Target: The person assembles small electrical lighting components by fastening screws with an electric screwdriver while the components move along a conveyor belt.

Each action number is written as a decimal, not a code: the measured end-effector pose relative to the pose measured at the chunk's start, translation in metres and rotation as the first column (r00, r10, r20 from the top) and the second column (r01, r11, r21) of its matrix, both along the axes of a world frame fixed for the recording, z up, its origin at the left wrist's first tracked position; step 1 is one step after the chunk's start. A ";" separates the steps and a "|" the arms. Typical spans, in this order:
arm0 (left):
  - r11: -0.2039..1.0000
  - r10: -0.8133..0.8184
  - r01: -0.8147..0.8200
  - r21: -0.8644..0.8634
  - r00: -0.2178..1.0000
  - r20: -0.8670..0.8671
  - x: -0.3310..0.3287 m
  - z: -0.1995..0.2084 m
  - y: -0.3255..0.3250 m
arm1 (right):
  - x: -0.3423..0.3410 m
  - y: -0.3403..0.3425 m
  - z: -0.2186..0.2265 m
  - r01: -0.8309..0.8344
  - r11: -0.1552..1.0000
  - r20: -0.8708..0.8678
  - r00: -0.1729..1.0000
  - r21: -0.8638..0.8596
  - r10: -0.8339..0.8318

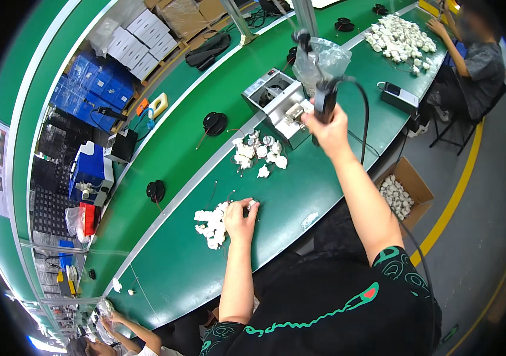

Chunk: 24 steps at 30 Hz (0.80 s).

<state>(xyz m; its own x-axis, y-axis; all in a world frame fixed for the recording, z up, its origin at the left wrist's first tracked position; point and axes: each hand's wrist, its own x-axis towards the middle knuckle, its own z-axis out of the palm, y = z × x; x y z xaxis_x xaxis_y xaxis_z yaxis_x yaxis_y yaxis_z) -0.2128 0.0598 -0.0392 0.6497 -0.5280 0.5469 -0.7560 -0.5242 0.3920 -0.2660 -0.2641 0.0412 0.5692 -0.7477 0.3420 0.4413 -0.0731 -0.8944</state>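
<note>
My left hand (240, 221) is closed in a pinch around a small white part (252, 204), held just above the green bench. Beside those fingers lies a pile of white parts (210, 230) with thin wires. Reaching forward, my right hand (331, 132) is closed at the front of a metal box-shaped machine (275, 98) with an open top. A black cabled piece (325, 99) stands in front of its fingers, so what they grip is partly hidden. Between my hands sits a second cluster of white parts (260, 152).
Black coiled-wire pieces (215, 123) lie along the bench divider. A clear plastic bag (327, 62) stands behind the machine. A dark box-shaped device (399, 98) and a large white heap (400, 40) are farther right, near a seated co-worker. A carton (417, 188) of white parts is below the bench edge.
</note>
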 end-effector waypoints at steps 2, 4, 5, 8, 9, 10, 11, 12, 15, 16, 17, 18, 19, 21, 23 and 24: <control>0.999 -0.034 0.034 -0.026 0.999 -0.004 0.002 0.000 -0.003 | 0.020 -0.026 0.012 0.096 0.993 0.073 0.993 -0.067 -0.091; 0.999 -0.037 0.038 -0.007 0.998 0.053 0.002 0.003 -0.005 | 0.036 -0.039 0.030 0.082 0.996 0.147 0.986 -0.042 -0.075; 0.999 -0.034 0.034 -0.011 0.998 0.050 0.001 0.005 -0.007 | 0.040 -0.039 0.046 0.041 0.999 0.163 0.986 0.003 -0.041; 0.999 -0.034 0.035 -0.001 0.995 0.095 -0.002 0.009 -0.008 | 0.057 -0.036 0.068 -0.039 0.999 0.207 0.978 0.030 0.032; 0.999 -0.031 0.032 -0.005 0.995 0.097 -0.002 0.010 -0.007 | 0.061 -0.035 0.070 -0.045 0.999 0.201 0.979 0.011 0.042; 0.999 -0.037 0.038 -0.005 0.993 0.111 -0.004 0.012 -0.008 | 0.064 -0.037 0.068 -0.086 0.996 0.209 0.974 -0.012 0.087; 0.999 -0.044 0.045 -0.006 0.991 0.123 -0.006 0.014 -0.008 | 0.062 -0.038 0.063 -0.086 0.996 0.207 0.974 -0.014 0.087; 0.999 -0.045 0.046 -0.008 0.992 0.119 -0.008 0.016 -0.009 | 0.057 -0.039 0.057 -0.132 0.991 0.111 0.985 -0.010 0.133; 0.997 -0.059 0.062 -0.051 0.997 0.051 -0.008 0.016 -0.005 | 0.053 -0.031 0.046 -0.200 0.980 0.052 0.978 -0.017 0.200; 0.995 -0.088 0.089 -0.045 0.996 0.035 -0.009 0.018 -0.002 | 0.048 -0.029 0.044 -0.214 0.976 0.029 0.976 -0.032 0.215; 0.992 -0.117 0.118 -0.038 0.993 0.017 -0.010 0.019 0.001 | 0.041 -0.024 0.044 -0.228 0.973 0.005 0.973 -0.045 0.229; 0.989 -0.141 0.141 -0.036 0.990 0.000 -0.009 0.018 0.002 | 0.034 -0.016 0.042 -0.248 0.968 -0.021 0.969 -0.034 0.248; 0.994 -0.106 0.105 -0.018 0.994 -0.019 -0.009 0.013 0.003 | 0.028 -0.009 0.039 -0.253 0.967 -0.042 0.967 -0.030 0.252; 0.995 -0.102 0.102 0.009 0.995 -0.009 -0.007 0.017 0.003 | 0.019 0.017 0.039 -0.316 0.948 0.024 0.949 0.033 0.316; 0.994 -0.111 0.111 -0.006 0.993 -0.034 -0.005 0.020 -0.002 | 0.011 0.041 0.034 -0.348 0.937 0.079 0.935 0.023 0.346; 0.995 -0.095 0.095 0.006 0.995 -0.022 -0.006 0.022 -0.001 | 0.008 0.057 0.032 -0.395 0.919 0.097 0.915 0.016 0.392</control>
